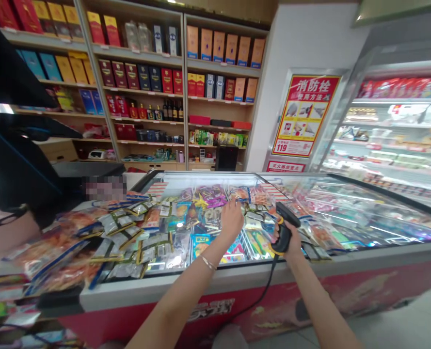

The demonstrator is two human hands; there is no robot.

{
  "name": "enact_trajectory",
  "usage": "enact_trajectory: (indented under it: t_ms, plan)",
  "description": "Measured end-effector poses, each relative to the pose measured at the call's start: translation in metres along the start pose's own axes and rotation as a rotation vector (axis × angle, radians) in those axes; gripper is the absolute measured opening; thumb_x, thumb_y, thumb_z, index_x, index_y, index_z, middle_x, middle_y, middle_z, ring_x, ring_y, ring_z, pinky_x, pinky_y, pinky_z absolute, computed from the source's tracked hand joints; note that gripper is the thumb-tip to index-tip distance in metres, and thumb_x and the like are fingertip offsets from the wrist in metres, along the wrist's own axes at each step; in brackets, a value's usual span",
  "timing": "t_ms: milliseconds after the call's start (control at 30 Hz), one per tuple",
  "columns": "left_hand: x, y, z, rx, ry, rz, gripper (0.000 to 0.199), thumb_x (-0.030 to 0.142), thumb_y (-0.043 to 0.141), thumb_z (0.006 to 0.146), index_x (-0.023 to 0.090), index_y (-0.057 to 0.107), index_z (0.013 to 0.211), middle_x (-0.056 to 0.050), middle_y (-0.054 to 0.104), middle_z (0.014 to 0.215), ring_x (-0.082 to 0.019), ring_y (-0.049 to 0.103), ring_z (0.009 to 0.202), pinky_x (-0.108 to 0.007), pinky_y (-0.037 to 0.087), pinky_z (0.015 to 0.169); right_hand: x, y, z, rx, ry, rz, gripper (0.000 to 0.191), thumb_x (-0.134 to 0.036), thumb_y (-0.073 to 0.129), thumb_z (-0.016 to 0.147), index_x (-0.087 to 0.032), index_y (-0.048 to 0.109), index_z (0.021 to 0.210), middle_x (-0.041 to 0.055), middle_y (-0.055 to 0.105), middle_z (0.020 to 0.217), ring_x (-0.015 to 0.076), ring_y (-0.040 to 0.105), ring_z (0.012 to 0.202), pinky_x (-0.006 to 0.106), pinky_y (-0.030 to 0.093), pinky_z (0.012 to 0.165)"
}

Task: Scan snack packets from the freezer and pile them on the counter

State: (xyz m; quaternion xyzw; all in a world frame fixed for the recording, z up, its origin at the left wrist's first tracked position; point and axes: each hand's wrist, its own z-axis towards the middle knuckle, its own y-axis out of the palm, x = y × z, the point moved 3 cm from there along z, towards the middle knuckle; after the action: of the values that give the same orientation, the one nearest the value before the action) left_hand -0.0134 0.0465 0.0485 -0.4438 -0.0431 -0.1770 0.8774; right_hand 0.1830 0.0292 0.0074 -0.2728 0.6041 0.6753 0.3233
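My right hand (291, 245) is shut on a black and yellow handheld barcode scanner (284, 230), whose head points up and forward over the freezer. A black cable (262, 286) runs down from the scanner past the freezer's front edge. My left hand (231, 218) reaches down onto colourful snack packets (210, 196) inside the chest freezer (215, 286). Its fingers rest among the packets, and I cannot tell whether they grip one. A bracelet circles my left wrist.
Many silver and orange packets (120, 237) are heaped on the freezer's glass lid at the left. A dark counter (87, 169) stands beyond them. Shelves of boxed liquor (142, 77) fill the back wall, a red fire-hydrant sign (304, 109) hangs ahead, and a lit refrigerated display (393, 131) stands at the right.
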Motion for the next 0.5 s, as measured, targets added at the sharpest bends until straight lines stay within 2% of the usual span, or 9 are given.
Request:
enact_trajectory:
  t_ms: [133, 300, 400, 500]
  plan:
    - [0.003, 0.034, 0.002, -0.171, 0.068, 0.002, 0.044, 0.013, 0.044, 0.086, 0.016, 0.049, 0.13, -0.015, 0.058, 0.129, -0.025, 0.054, 0.118, -0.041, 0.044, 0.099, 0.014, -0.009, 0.003, 0.049, 0.095, -0.017, 0.028, -0.039, 0.072, 0.065, -0.021, 0.056, 0.079, -0.0047, 0.054, 0.057, 0.0102, 0.046, 0.04, 0.021, 0.042, 0.034]
    - [0.003, 0.053, -0.004, -0.266, 0.175, -0.023, 0.049, 0.022, 0.054, 0.088, 0.02, 0.047, 0.136, -0.015, 0.055, 0.135, -0.028, 0.05, 0.126, -0.048, 0.032, 0.11, 0.015, -0.008, 0.001, 0.082, 0.116, -0.022, 0.028, -0.04, 0.072, 0.064, -0.021, 0.056, 0.076, -0.0046, 0.053, 0.055, 0.0098, 0.047, 0.04, 0.021, 0.043, 0.034]
    - [0.002, 0.06, -0.007, -0.275, 0.199, -0.074, 0.049, 0.028, 0.057, 0.088, 0.029, 0.048, 0.136, -0.013, 0.049, 0.142, -0.031, 0.043, 0.133, -0.055, 0.027, 0.112, 0.014, -0.008, 0.0, 0.105, 0.117, -0.015, 0.027, -0.037, 0.073, 0.063, -0.021, 0.058, 0.079, -0.0046, 0.054, 0.057, 0.0095, 0.047, 0.041, 0.02, 0.043, 0.034]
    - [0.004, 0.063, -0.01, -0.229, 0.287, -0.148, 0.049, 0.033, 0.058, 0.088, 0.036, 0.048, 0.136, -0.005, 0.042, 0.149, -0.031, 0.035, 0.139, -0.058, 0.025, 0.113, 0.015, -0.01, 0.0, 0.096, 0.145, -0.027, 0.027, -0.036, 0.074, 0.063, -0.021, 0.058, 0.079, -0.0034, 0.055, 0.058, 0.0099, 0.048, 0.042, 0.02, 0.043, 0.034]
